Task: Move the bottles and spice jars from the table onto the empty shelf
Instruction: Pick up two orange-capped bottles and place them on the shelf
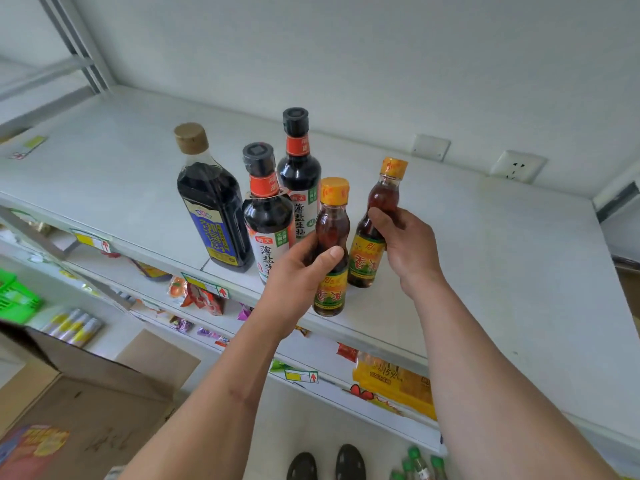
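Both grips full: left hand [298,268] wraps one small yellow-capped amber oil bottle [330,251], right hand [405,244] another [375,230], on the white shelf [485,258] beside three dark sauce bottles [266,209].

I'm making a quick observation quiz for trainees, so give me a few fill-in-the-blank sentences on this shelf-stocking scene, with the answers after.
1. Each hand, the left hand and the right hand, holds a small bottle with a ____ cap.
2. The tall square bottle with the blue label has a ____ cap.
3. The two soy sauce bottles have ____ caps.
4. Counting the held ones, the shelf carries ____ bottles.

Answers: yellow; gold; black; five
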